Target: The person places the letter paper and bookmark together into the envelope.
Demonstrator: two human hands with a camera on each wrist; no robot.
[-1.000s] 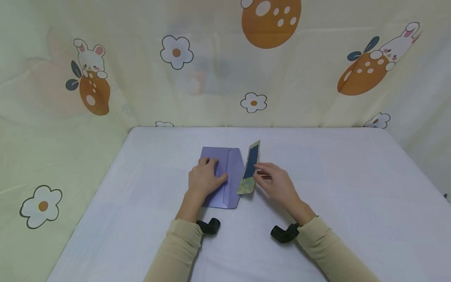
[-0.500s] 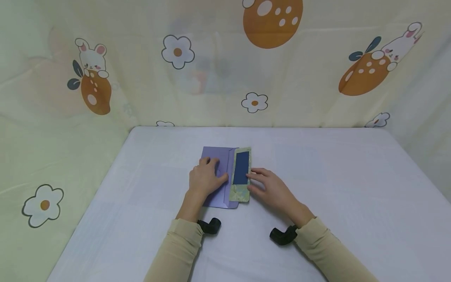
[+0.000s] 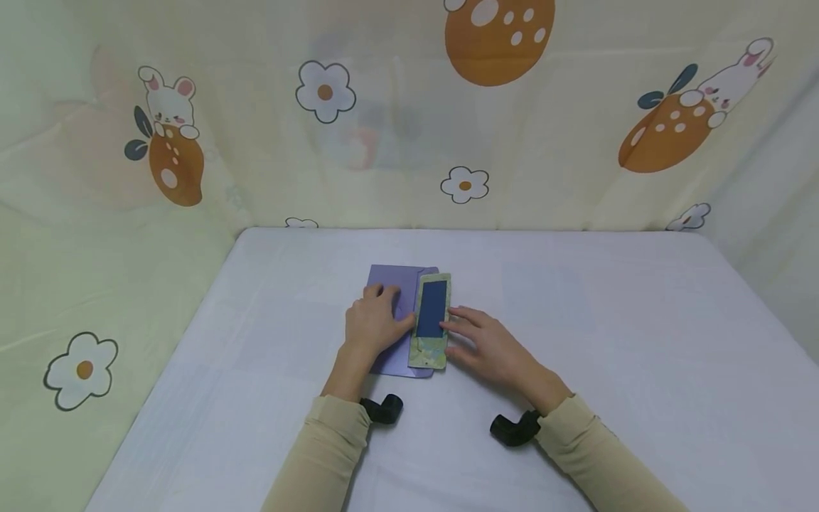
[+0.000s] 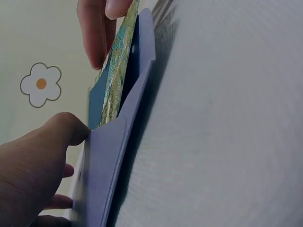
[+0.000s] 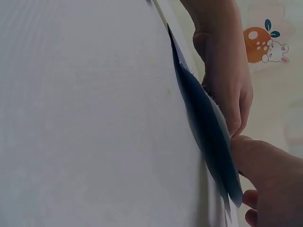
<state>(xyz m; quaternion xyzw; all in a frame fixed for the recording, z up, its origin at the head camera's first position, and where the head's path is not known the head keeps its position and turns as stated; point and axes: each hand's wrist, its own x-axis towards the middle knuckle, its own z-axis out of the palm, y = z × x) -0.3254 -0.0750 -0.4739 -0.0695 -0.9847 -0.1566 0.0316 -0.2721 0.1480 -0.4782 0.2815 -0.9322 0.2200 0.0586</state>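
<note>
A purple envelope (image 3: 398,276) lies on the white table with its flap to the right. My left hand (image 3: 372,323) rests over it, fingertips towards the far edge and thumb beside the mouth. A green patterned card (image 3: 427,353) with a dark blue panel lies over the flap, its left edge at the mouth. In the left wrist view this card (image 4: 113,85) dips behind the envelope's front panel (image 4: 102,156); its depth inside is hidden. My right hand (image 3: 491,350) touches the card's right side, fingertips on its face and edge, the fingers fairly straight.
A white-covered table (image 3: 608,320) spreads around the envelope. Behind it hangs a cream curtain (image 3: 384,192) printed with flowers and rabbits. A black curved piece sits at each wrist, the left one (image 3: 384,409) and the right one (image 3: 515,429).
The card has gone from a tilted position right of the envelope down flat over the flap, then slid left to the mouth. My right hand has followed it left; my left hand has stayed put.
</note>
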